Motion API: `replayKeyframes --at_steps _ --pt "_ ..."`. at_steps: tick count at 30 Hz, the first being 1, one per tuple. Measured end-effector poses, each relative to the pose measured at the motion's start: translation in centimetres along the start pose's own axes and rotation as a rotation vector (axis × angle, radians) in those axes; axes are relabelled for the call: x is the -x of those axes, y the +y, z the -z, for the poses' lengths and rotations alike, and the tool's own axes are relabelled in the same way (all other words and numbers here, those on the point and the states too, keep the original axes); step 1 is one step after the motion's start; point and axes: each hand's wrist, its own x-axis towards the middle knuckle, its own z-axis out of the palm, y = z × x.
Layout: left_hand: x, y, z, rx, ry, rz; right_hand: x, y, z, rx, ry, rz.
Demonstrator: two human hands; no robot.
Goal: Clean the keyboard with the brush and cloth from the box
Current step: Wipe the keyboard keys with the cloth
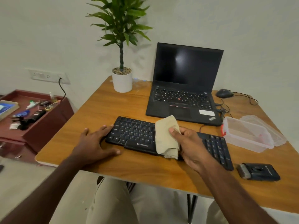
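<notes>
The fingers (175,131) of the right hand (192,146) are curled round a beige cloth (166,136), thumb on top, so the cloth is pinched and held bunched up right over the middle of the black keyboard (134,135). Part of the cloth is draped down across the keys and the front edge, with a rolled lump at the bottom. Whether it's actually pressed onto the keys can't be told for sure.

The left hand (95,143) is laid flat with fingers spread wide and straight, nothing gripped; the fingertips are set against the keyboard's left end and the thumb is stretched along the wooden surface (100,107) just in front of it.

The keyboard is placed slightly angled near the front of the surface, its right end hidden partly behind the right wrist. Just beyond that end, a clear plastic box (247,135) is seen open, with its lid (265,126) tucked beside it. Near the front right corner, a dark brush (258,172) is left lying flat, apart from the keyboard.

Behind the keyboard an open black laptop (186,84) with a dark screen is parked, a mouse (224,93) to its right, and a potted plant (122,78) to its left.
</notes>
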Motion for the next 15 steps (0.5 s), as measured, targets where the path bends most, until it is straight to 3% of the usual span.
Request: replayKeyframes --at_steps 7,10,12,15 --pt "-0.6 -1.2 -0.5 0.147 0.048 -0.008 -5.8 -2.2 -7.9 0.367 -0.053 0.186" --pt "-0.8 -1.8 -0.7 0.18 0.051 -0.013 -8.0 -2.4 -10.5 0.785 0.048 0.563" --pt "-0.8 -1.7 -0.7 0.173 0.066 -0.014 -9.1 -1.5 -12.0 1.069 0.002 0.742" --pt "-0.8 -1.4 -0.8 0.136 0.075 -0.006 -9.1 1.0 -14.2 1.462 -0.218 0.59"
